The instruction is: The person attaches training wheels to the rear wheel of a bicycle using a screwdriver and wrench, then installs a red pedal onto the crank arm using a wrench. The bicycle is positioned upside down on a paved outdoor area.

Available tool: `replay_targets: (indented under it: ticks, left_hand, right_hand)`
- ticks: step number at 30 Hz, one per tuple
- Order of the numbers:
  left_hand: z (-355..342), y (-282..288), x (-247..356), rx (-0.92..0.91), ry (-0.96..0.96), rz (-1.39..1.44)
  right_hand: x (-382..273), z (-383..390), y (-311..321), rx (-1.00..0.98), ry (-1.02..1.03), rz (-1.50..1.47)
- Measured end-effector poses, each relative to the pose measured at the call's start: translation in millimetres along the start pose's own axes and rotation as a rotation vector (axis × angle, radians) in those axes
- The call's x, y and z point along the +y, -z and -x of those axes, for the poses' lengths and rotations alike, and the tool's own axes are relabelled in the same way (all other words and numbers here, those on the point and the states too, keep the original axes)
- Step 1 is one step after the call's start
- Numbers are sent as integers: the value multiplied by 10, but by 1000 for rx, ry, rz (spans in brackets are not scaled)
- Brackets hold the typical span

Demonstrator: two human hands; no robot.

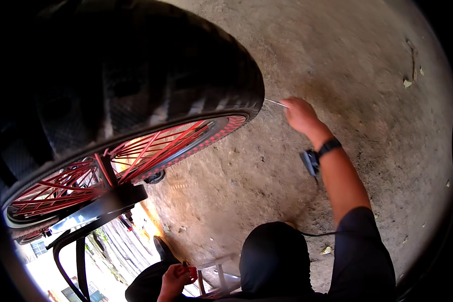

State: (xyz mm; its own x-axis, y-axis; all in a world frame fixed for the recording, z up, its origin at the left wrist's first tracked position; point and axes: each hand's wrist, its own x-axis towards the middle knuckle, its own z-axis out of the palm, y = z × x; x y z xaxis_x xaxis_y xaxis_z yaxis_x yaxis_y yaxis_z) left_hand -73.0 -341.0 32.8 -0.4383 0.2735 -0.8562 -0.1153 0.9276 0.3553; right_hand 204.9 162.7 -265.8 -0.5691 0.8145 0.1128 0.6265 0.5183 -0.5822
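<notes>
A large black tyre [126, 85] with a red-spoked wheel [156, 148] fills the upper left. My right hand [303, 117] is stretched out to the right of the tyre, closed around a thin metal rod [275, 102]. The rod points left, and its far end meets the tyre's edge in the picture; whether it touches the rubber I cannot tell. What lies inside the fist is hidden. Low down, my left hand [173, 280] is closed on a small red object [190, 275] with a dark tip, its kind unclear.
Bare earth ground [267, 171] spreads beneath, with a few dry leaves [406, 83] and a stick [413, 60]. A dark strap [329, 146] with a small box [309, 162] is on my right wrist. A metal frame [78, 214] holds the wheel. My knee [276, 259] and shoe [163, 247] show below.
</notes>
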Motion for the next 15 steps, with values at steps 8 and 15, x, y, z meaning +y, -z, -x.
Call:
replay_targets:
  ticks: [8, 15]
  left_hand:
    - [63, -39, 92, 78, 17, 81]
    - [106, 4, -99, 118, 81, 187]
  right_hand:
    - [-105, -1116, -1067, -17, 98, 81]
    - [-570, -1120, -695, -183, 44, 439]
